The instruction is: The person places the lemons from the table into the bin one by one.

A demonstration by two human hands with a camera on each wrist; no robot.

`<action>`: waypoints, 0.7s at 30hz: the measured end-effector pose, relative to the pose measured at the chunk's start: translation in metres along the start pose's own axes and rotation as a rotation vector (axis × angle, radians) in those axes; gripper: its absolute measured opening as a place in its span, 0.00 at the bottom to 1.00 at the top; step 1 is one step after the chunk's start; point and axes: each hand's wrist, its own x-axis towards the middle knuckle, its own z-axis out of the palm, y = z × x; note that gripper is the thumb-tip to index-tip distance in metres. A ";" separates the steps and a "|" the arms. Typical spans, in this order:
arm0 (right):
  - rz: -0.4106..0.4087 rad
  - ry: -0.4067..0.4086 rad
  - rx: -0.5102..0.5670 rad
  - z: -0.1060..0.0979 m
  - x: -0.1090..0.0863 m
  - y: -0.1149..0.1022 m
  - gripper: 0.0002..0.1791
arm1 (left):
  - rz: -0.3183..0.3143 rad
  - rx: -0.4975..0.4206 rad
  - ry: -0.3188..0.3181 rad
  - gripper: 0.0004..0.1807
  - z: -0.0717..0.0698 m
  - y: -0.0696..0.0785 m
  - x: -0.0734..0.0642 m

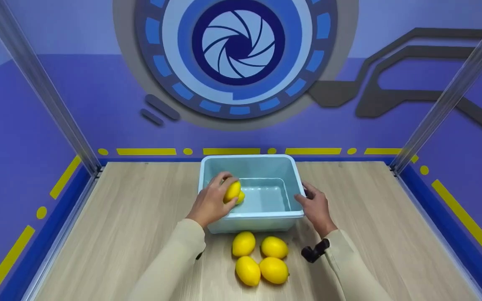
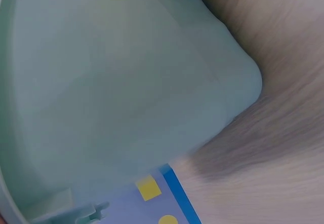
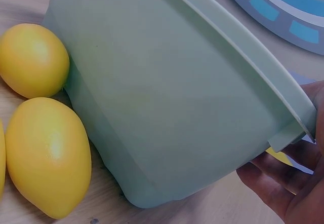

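Observation:
A pale blue plastic bin (image 1: 249, 224) stands on the table. Over its left side reaches my left hand (image 1: 211, 204), holding a yellow lemon (image 1: 232, 190) between the fingers and thumb inside the bin. Partly hidden behind that fruit, a second lemon (image 1: 241, 197) shows; I cannot tell whether the hand touches it. My right hand (image 1: 317, 207) grips the bin's right rim, thumb on the rim and fingers beneath it in the right wrist view. The left wrist view is mostly filled by the bin's outer wall (image 2: 126, 92), and the held lemon is out of sight there.
Several lemons (image 1: 274, 270) lie grouped on the wooden table (image 1: 140, 234) just in front of the bin. In the right wrist view, one lemon (image 3: 34, 61) is close against the bin's wall. A blue-purple printed panel (image 1: 161, 138) rises behind the table, with side panels left and right.

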 end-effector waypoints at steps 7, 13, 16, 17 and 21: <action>0.010 -0.006 -0.002 0.000 0.002 0.000 0.31 | -0.002 -0.008 -0.013 0.24 0.000 0.001 0.002; 0.014 -0.008 -0.004 0.000 0.002 0.000 0.31 | -0.015 -0.011 -0.026 0.24 0.000 0.001 0.004; 0.013 -0.008 -0.008 0.000 0.001 0.000 0.31 | -0.023 -0.009 -0.031 0.24 0.001 0.000 0.005; 0.013 -0.005 -0.007 0.000 0.001 0.000 0.31 | -0.023 -0.011 -0.030 0.24 0.001 0.000 0.005; 0.014 -0.005 -0.005 0.000 0.001 0.000 0.31 | -0.022 -0.015 -0.028 0.25 0.002 0.001 0.007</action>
